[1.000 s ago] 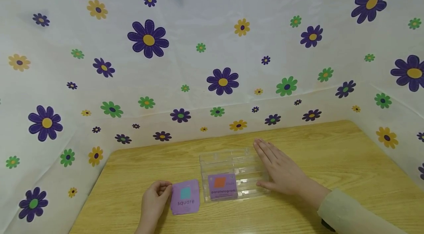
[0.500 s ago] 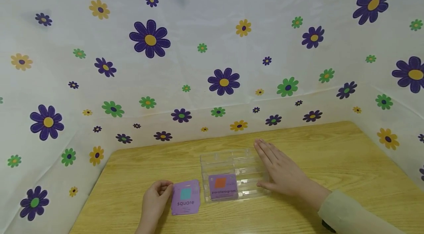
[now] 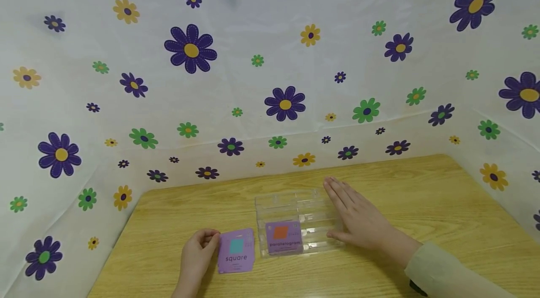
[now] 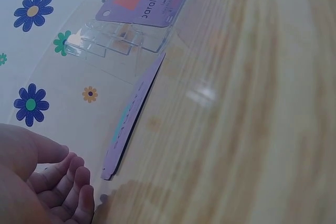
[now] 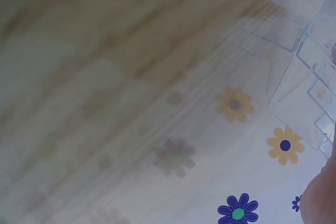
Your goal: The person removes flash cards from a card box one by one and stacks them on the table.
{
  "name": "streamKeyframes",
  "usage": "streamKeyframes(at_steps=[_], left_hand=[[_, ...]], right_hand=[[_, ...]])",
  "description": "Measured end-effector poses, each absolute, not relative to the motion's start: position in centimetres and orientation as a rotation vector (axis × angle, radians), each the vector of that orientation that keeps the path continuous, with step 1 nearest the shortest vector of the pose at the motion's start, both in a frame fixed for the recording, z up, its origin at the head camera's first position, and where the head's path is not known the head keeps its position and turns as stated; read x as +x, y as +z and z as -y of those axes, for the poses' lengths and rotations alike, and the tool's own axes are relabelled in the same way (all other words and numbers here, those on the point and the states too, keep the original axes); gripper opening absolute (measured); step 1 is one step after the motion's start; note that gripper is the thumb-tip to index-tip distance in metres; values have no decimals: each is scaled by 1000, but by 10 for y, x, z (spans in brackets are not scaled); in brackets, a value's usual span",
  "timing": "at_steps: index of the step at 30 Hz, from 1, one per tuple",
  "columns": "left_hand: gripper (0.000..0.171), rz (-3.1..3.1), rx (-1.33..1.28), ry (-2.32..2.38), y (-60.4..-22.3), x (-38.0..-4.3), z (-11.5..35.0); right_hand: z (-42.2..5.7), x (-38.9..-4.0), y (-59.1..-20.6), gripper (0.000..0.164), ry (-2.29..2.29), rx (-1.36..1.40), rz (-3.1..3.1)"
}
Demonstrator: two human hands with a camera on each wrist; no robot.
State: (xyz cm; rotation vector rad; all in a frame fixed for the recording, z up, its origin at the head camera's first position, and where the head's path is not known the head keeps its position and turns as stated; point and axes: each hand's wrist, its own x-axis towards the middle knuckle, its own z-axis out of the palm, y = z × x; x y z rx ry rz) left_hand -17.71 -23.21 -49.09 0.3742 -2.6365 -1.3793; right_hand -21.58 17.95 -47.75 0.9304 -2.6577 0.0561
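Observation:
My left hand [image 3: 195,253] rests on the table with loosely curled fingers, at the left edge of a flat stack of purple cards [image 3: 236,257]. The top card reads "square" under a teal square. In the left wrist view a small gap shows between the hand [image 4: 47,182] and the stack [image 4: 134,116]. Right of the stack stands a clear plastic tiered card holder [image 3: 276,214]. A purple "parallelogram" card [image 3: 284,239] with an orange shape leans in its front left. Against the holder's right side lies my right hand [image 3: 358,218], fingers straight, hiding that end.
Wooden table [image 3: 177,211] spreads out around the holder. White cloth [image 3: 236,82] printed with flowers hangs behind the table and along both sides. The glossy tabletop [image 5: 105,77] mirrors the flowers in the right wrist view.
The head view shifted slightly after the first frame. Both hands, the cards and the holder keep their places.

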Motion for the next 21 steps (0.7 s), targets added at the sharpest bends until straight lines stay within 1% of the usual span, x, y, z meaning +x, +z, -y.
streamKeyframes(at_steps=[21], left_hand=[[18, 2606, 307, -1404, -479, -174, 215]], right_hand=[[-180, -216, -478, 119, 34, 932, 2631]])
